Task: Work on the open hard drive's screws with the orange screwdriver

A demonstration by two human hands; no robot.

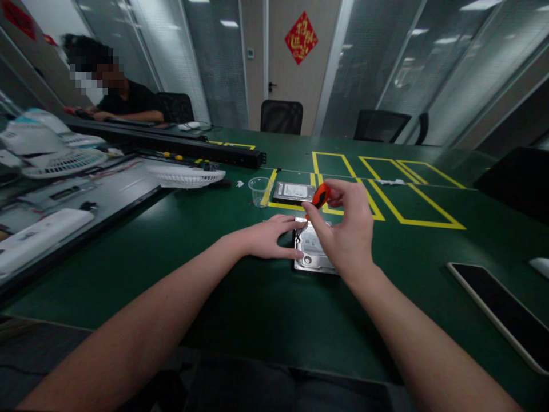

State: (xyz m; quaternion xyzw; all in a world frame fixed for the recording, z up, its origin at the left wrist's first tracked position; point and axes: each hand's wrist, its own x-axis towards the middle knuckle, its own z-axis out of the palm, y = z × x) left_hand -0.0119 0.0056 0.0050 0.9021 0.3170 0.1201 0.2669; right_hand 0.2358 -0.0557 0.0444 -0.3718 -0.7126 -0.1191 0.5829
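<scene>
A silver hard drive (315, 247) lies on the green table in front of me. My left hand (274, 237) rests at its left side, thumb and fingers spread, with the thumb tip on the near left part of the drive and the fingertips at its far left corner. Pinched in my right hand (349, 223) is a screwdriver (321, 195) with an orange and black handle, tilted over the drive. Its shaft points down toward the far left part of the drive; the exact contact of the tip is too small to make out. My right hand covers the drive's right side.
Beyond the drive sit another hard drive (294, 192) and a clear plastic cup (260, 191). Yellow tape outlines (429, 223) mark the table. A phone (501, 309) lies at right. White fan parts (186, 176) and a long black bar (180, 143) occupy the left; a person (128, 97) sits behind.
</scene>
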